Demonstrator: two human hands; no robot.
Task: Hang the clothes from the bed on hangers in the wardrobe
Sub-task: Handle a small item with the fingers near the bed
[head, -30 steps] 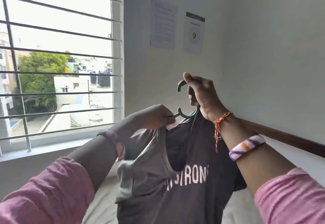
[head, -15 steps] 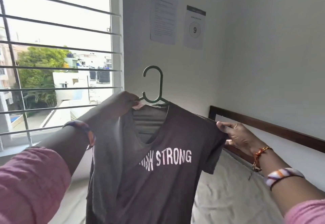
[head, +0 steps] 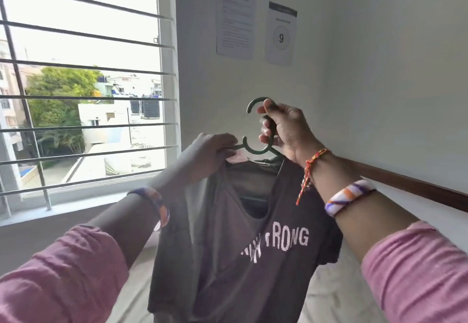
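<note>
**Item: dark grey T-shirt on green hanger, held above the bed**

- Dark grey cotton T-shirt with white printed lettering (head: pixel 266 246): draped on the hanger, held in mid-air over the bed, in front of the wall corner. Its left side is bunched and folded in on itself; the collar sits off-centre.
- Dark green plastic hanger with a round hook (head: pixel 260 130): upright, shoulders inside the shirt's neck opening.
- Left hand (head: pixel 212 150): fingers curled, pinching the hanger's shoulder arm together with the shirt's collar edge.
- Right hand (head: pixel 286 130): fingers wrapped round the hook's stem, thumb up against the hook.
- Bed with pale sheet and brown wooden headboard (head: pixel 417 186): below and to the right.
- Barred window (head: pixel 83 94); two printed paper sheets on the wall (head: pixel 255 23).
- Wardrobe: not in view.

Risk, as judged: the bunched side looks only partly seated, so the shirt may slide off that arm once the left hand lets go, or hang creased.
</note>
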